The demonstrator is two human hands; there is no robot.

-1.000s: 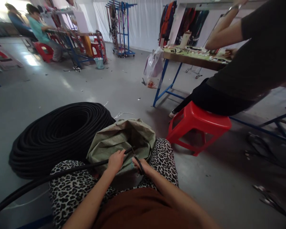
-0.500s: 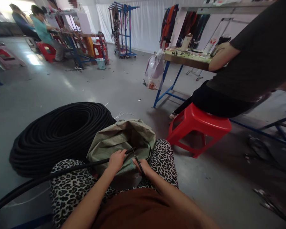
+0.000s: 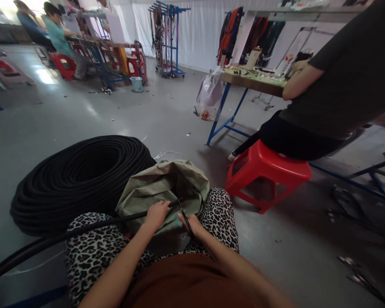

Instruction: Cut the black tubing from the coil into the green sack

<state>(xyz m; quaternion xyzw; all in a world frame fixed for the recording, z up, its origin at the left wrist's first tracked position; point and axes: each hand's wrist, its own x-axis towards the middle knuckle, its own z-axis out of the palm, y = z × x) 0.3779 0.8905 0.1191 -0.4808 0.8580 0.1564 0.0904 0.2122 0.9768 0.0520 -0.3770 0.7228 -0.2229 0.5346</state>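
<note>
My left hand (image 3: 155, 215) grips a black hose (image 3: 83, 231) near its end, which sticks out past my fingers to the right. The hose runs left across my lap and off the frame's lower left. My right hand (image 3: 190, 224) holds black scissors (image 3: 183, 215), their tip close to the hose end. Both hands sit over the mouth of a grey-green woven sack (image 3: 162, 188) between my knees, which are in leopard-print trousers.
A big coil of black hose (image 3: 78, 182) lies on the floor at left. A person in black sits on a red stool (image 3: 269, 173) at a blue-legged table (image 3: 253, 81) to the right. Other people work at far-left tables. Racks stand at the back.
My hands and the hose have hardly moved. The seated person's arm came down from raised to resting on the table. The view shifted slightly.
</note>
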